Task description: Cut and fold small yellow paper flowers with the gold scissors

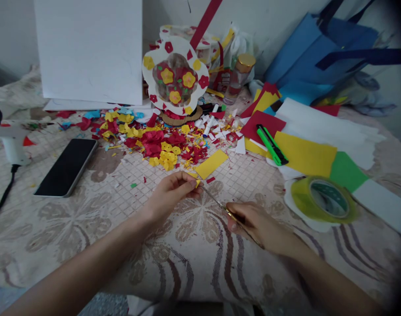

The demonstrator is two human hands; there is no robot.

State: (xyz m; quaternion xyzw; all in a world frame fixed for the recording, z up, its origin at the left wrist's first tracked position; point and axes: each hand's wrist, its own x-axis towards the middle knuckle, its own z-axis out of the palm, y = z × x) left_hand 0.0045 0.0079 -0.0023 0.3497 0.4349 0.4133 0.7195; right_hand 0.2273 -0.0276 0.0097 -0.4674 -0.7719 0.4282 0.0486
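My left hand (pixel 178 186) pinches a small piece of yellow paper (pixel 198 182) between thumb and fingers. In my right hand (pixel 249 219) is a pair of scissors (pixel 215 201), held by its gold-coloured handles. The blades point up and left, and their tips meet the yellow piece at my left fingertips. Whether the blades are apart cannot be made out. Just beyond my fingers lies a yellow paper strip (pixel 211 164). Behind it is a heap of cut red paper flowers (pixel 156 142) and yellow paper flowers (pixel 167 156).
A phone (pixel 66 166) and a glue gun (pixel 11 142) lie at left. At right are a tape roll (pixel 322 199), a green utility knife (pixel 272 145) and coloured paper sheets (pixel 305 153). Behind stand a flower-shaped decorated piece (pixel 150 83), a glass jar (pixel 238 81) and a blue bag (pixel 305 52).
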